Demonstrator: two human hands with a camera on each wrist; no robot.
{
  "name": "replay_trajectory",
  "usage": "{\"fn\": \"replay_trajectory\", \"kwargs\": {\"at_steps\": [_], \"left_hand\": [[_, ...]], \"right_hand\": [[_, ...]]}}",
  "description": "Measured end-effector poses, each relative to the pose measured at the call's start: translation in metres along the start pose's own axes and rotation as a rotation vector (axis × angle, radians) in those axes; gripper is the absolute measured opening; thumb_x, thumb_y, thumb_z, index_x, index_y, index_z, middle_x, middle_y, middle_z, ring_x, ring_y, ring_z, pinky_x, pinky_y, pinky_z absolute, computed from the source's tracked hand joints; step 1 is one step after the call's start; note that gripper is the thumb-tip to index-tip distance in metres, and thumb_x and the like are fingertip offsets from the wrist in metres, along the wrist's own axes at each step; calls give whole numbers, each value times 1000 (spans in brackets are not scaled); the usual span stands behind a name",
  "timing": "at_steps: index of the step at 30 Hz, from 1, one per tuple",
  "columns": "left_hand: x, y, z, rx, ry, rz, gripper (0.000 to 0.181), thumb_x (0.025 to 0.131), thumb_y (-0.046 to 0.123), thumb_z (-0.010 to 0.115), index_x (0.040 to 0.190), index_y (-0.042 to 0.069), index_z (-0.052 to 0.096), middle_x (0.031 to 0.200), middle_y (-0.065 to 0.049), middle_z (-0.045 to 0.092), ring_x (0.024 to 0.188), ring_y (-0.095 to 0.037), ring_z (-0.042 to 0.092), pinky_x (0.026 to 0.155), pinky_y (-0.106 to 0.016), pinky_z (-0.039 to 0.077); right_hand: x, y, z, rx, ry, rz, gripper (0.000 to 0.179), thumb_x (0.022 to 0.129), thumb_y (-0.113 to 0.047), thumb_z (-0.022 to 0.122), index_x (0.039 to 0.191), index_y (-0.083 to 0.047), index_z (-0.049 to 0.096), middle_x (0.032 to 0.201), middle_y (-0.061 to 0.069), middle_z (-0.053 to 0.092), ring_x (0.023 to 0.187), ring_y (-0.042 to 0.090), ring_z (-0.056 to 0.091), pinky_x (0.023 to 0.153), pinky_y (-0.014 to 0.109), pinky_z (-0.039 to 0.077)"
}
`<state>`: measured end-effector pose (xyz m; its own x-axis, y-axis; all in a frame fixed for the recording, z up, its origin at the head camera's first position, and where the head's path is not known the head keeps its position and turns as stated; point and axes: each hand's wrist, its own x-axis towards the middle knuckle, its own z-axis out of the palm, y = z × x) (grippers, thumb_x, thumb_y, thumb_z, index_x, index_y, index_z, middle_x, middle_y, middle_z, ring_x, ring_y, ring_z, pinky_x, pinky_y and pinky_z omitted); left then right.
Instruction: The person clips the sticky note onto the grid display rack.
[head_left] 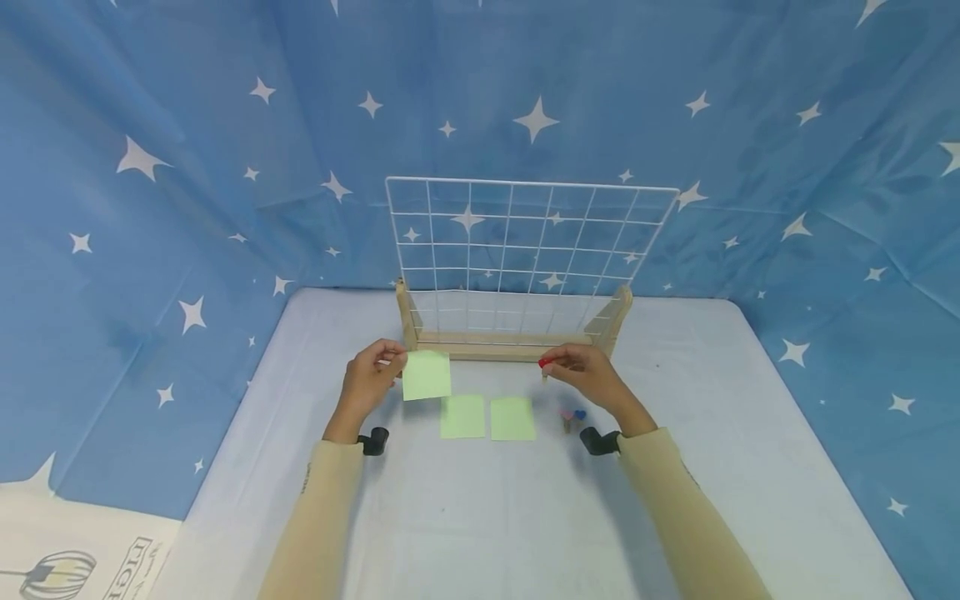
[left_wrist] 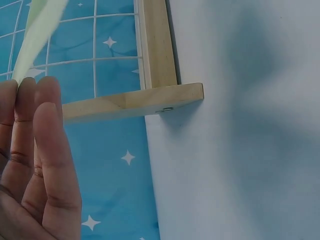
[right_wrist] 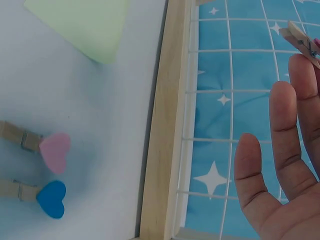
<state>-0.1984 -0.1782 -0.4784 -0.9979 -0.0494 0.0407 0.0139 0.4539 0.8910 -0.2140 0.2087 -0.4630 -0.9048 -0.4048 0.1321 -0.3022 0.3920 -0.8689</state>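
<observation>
My left hand (head_left: 366, 382) pinches a pale green sticky note (head_left: 427, 375) by its left edge, raised in front of the stand's left side. In the left wrist view only a slanting strip of that note shows above the fingertips. Between thumb and fingers, my right hand (head_left: 592, 375) holds a small wooden clothespin (right_wrist: 299, 41) with a red top, near the stand's right side. A white wire grid (head_left: 528, 216) rises from a wooden base (head_left: 480, 352) behind both hands. Two more green sticky notes, a left one (head_left: 462, 417) and a right one (head_left: 513, 418), lie flat below.
Left of my right wrist lie two more clothespins, one with a pink heart (right_wrist: 56, 152) and one with a blue heart (right_wrist: 52, 200). A white cloth (head_left: 480, 517) covers the table. Behind it hangs a blue star-patterned curtain (head_left: 480, 75); printed fabric (head_left: 82, 550) shows at lower left.
</observation>
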Motion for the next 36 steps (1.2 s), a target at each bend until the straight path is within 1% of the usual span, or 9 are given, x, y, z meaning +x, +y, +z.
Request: {"fn": "replay_trajectory", "kwargs": {"at_steps": [2,6,9,13,19,25,31,33,36], "left_hand": [[0,1,-1,8,0,7,23,110,20,67,124,2,73,113,-16,73,94,-30,76,77,-35,62],[1,4,-2,17,1,18,23,109,20,68,122,2,74,112,-15,74,93,-29,76,78,-36,62],[1,7,-3,23,9,27,20,109,20,69,119,3,74,110,-14,74,92,-28,75,77,-35,61],[2,10,-4,24,22,38,19,109,19,68,118,4,74,108,-13,74,91,-27,73,76,-32,60],[2,14,-5,-1,55,53,19,108,18,69,118,3,74,108,-15,74,89,-28,72,72,-24,58],[3,20,-7,-23,87,106,18,108,17,70,116,2,74,108,-16,75,88,-27,72,71,-21,57],[5,24,-7,-32,105,128,18,107,17,71,116,2,75,107,-17,75,88,-27,70,70,-20,56],[4,25,-8,-25,108,128,19,107,18,71,117,2,75,108,-16,75,89,-27,71,71,-22,55],[5,28,-9,-16,107,129,19,108,19,71,118,3,75,110,-16,75,92,-27,70,77,-28,55]], "right_hand": [[1,-1,2,2,-5,-14,19,104,1,70,120,9,74,114,21,76,96,20,71,88,24,58],[4,-5,5,10,-11,-17,19,104,0,70,120,9,74,112,21,76,95,29,72,85,23,58],[7,-7,6,18,-15,-13,19,104,-1,71,120,8,75,111,20,76,95,32,72,85,23,58],[10,-9,6,11,-18,-31,19,104,-1,71,120,8,75,112,20,76,95,31,73,85,23,58],[14,-14,10,10,-19,-64,21,102,3,71,121,13,72,112,23,77,94,35,73,84,21,58],[19,-20,11,-15,-17,-80,18,102,3,71,118,11,73,109,23,77,94,40,73,83,21,58],[23,-27,9,-45,-6,-66,18,102,1,73,118,9,75,107,20,78,94,39,73,83,21,58],[24,-30,8,-47,-3,-61,19,101,0,74,119,8,75,107,19,78,93,36,73,83,21,58],[25,-35,7,-51,-2,-71,20,101,-1,75,119,7,76,108,19,79,91,32,73,82,21,58]]}}
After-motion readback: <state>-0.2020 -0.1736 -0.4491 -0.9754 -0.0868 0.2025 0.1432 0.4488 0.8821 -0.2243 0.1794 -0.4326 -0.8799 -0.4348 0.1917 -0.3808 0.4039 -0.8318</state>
